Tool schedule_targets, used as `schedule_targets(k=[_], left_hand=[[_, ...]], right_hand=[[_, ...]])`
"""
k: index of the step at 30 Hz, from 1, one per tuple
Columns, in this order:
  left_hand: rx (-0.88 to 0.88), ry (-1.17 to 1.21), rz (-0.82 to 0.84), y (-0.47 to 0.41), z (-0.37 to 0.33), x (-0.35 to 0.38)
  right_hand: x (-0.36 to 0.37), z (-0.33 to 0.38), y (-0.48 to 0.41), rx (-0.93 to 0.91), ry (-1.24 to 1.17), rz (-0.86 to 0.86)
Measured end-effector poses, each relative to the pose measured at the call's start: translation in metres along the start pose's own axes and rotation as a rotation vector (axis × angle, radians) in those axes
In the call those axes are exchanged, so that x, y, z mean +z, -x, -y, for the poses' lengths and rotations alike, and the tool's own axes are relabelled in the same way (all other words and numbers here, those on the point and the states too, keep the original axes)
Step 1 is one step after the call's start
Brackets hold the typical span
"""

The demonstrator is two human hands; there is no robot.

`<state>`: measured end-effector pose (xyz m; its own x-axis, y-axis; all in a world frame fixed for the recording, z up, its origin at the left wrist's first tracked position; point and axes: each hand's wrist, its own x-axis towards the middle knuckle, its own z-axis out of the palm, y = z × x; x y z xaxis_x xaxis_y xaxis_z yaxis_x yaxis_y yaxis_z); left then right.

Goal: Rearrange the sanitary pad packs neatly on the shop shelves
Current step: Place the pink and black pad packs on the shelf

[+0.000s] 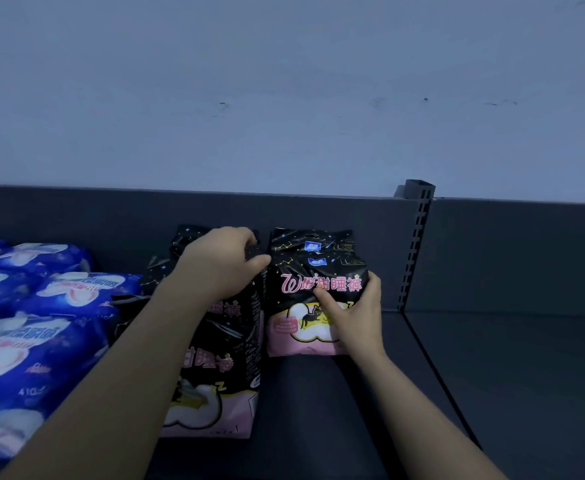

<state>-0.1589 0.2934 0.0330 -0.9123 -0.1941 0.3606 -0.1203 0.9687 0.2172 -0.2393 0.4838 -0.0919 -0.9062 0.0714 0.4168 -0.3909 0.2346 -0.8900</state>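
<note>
Black-and-pink pack (291, 306) is standing upright toward the back of the grey shelf (319, 410), w/ a 2nd matching pack (313, 239) sitting right behind it. R hand (357, 313) is gripping its right edge, thumb pressing the front. L hand (220, 263) is pinching the top of a neighbouring black pack (254, 323) just beside. Blue packs (24, 341) are lying stacked at far left. Slotted upright (417, 247) is standing to the right.
</note>
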Motion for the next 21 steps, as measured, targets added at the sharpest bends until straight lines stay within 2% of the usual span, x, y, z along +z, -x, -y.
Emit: schedule_targets(k=[5,10,18,21], left_hand=[[0.022,0.035,-0.056,0.018,-0.007,0.008],[0.037,-0.018,-0.09,0.031,-0.021,0.011],[0.084,-0.044,-0.263,0.072,-0.046,0.01],[0.026,-0.083,-0.286,0.098,-0.055,0.003]], right_hand=[[-0.012,0.001,0.005,-0.071,0.153,0.006],[-0.031,0.015,0.006,-0.299,0.382,0.015],[-0.062,0.039,0.024,-0.442,0.483,0.196],[-0.073,0.048,0.039,-0.46,0.497,0.296]])
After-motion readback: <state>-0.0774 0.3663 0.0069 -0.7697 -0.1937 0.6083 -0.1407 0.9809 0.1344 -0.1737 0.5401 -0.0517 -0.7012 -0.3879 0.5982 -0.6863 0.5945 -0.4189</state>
